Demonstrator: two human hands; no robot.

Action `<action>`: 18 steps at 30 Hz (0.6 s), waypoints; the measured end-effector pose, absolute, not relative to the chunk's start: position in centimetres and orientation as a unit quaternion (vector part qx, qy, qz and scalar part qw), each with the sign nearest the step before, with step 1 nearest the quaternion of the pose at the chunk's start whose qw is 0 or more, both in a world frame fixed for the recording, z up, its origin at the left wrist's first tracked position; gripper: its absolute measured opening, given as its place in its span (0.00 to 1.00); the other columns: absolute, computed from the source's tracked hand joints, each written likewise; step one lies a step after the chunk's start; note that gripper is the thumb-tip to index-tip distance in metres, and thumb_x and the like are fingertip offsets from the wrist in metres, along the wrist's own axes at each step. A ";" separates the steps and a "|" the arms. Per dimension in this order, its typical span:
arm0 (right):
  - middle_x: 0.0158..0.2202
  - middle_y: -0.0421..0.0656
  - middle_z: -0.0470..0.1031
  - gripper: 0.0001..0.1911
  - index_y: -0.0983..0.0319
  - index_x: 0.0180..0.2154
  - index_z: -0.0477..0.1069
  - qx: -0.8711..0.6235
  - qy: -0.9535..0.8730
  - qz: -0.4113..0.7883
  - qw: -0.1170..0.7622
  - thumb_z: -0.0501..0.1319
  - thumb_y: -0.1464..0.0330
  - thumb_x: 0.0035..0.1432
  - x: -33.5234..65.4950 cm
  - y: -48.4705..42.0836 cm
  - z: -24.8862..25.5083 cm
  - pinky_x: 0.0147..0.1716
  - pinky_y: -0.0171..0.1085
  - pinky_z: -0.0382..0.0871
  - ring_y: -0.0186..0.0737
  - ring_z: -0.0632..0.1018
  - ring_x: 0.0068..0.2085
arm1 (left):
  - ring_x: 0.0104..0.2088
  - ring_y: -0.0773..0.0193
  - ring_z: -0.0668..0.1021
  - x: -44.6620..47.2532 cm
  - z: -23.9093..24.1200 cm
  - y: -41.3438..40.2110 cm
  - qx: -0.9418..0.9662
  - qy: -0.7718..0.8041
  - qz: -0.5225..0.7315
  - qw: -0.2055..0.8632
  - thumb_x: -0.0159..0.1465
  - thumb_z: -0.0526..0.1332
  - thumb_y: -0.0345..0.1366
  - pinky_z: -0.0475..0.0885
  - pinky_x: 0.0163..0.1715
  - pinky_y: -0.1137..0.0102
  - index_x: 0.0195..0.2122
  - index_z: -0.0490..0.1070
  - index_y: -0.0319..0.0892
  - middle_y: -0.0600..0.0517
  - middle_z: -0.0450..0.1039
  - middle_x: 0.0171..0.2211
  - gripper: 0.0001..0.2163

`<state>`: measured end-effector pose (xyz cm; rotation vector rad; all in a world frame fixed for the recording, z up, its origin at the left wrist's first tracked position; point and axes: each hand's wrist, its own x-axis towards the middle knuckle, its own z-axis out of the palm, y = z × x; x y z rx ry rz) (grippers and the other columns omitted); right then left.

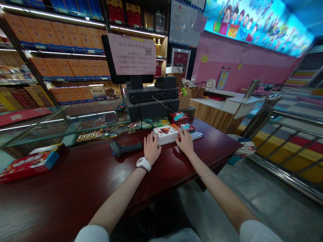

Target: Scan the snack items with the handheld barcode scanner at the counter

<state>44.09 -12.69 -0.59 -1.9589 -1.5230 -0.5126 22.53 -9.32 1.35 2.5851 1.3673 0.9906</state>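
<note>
A short stack of flat white boxes (166, 137), with orange and a brown food picture on top, lies on the dark red table. At its left end, my left hand (151, 148) presses against the side, thumb toward the front. My right hand (185, 143) grips the right end with fingers over the corner. Both hands hold the stack between them. To the left of my left hand lies a black barcode scanner (124, 149). Red snack packets (179, 117) and a blue-white packet (197, 135) sit just behind and beside my right hand.
A monitor with a paper sign (133, 55) stands on a black cash drawer (153, 107) behind the table. A glass display case (83, 116) runs along the back left. Red boxes (30, 164) are piled at left. A metal railing (285, 161) stands right.
</note>
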 end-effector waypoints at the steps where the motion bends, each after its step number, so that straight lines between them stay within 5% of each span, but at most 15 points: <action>1: 0.66 0.54 0.61 0.29 0.63 0.64 0.61 -0.728 -0.588 -0.199 0.291 0.54 0.66 0.61 43.6 -12.8 -0.2 0.63 0.53 0.55 0.54 0.64 0.63 | 0.68 0.46 0.59 22.3 1.4 -9.3 0.841 0.439 0.315 0.016 0.59 0.58 0.29 0.49 0.68 0.48 0.65 0.60 0.42 0.43 0.54 0.69 0.30; 18: 0.69 0.47 0.56 0.31 0.58 0.66 0.58 -0.547 -0.774 -0.148 0.280 0.56 0.64 0.63 27.2 -10.7 4.4 0.68 0.54 0.46 0.51 0.59 0.68 | 0.69 0.48 0.58 7.4 4.5 -9.8 0.799 0.506 0.313 -0.084 0.64 0.55 0.34 0.45 0.69 0.48 0.65 0.60 0.42 0.44 0.55 0.69 0.26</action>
